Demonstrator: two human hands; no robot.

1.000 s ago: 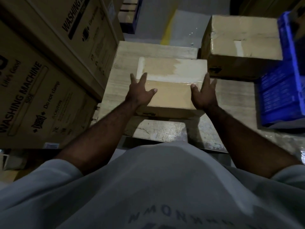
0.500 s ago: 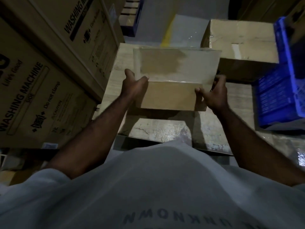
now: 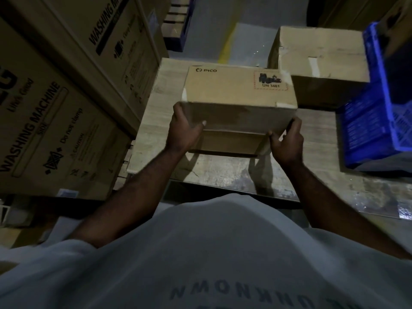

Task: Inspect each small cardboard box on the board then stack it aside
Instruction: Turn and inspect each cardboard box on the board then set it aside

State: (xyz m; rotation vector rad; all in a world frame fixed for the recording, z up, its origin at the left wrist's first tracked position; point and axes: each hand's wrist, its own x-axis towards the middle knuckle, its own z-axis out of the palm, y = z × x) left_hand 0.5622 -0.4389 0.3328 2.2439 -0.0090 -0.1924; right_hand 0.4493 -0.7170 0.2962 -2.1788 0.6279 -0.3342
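1. Centrally in the frame, a small brown cardboard box [image 3: 239, 90] printed "PICO" and "UN 3481" is being held between both hands. It is tilting so that its printed face is turning up toward the camera.
2. The box is hanging over the middle of the pale wooden board [image 3: 149, 130] and casting a dark shadow on the wood just below its near edge. Whether that edge is touching the board I cannot tell.
3. The left hand [image 3: 184, 132] is gripping the box's lower left corner. Its thumb [image 3: 197, 127] is lying flat across the near face, while the other fingers are wrapping round the left side, out of sight.
4. The right hand [image 3: 288, 143] is gripping the lower right corner. Its fingers [image 3: 295, 127] are curling close together round the right edge, and one fingertip is pressing on the near face. Blur is hiding which digit that is.
5. A larger taped cardboard carton [image 3: 321, 52] is sitting at the upper right of the frame, just behind the held box.
6. A blue slatted plastic crate [image 3: 376, 123] is standing at the right edge, beside that carton.
7. Tall brown cartons marked "WASHING MACHINE" [image 3: 51, 130] are filling the left side, next to the board's left edge.
8. The person's grey shirt [image 3: 200, 253] is taking up the bottom of the frame.
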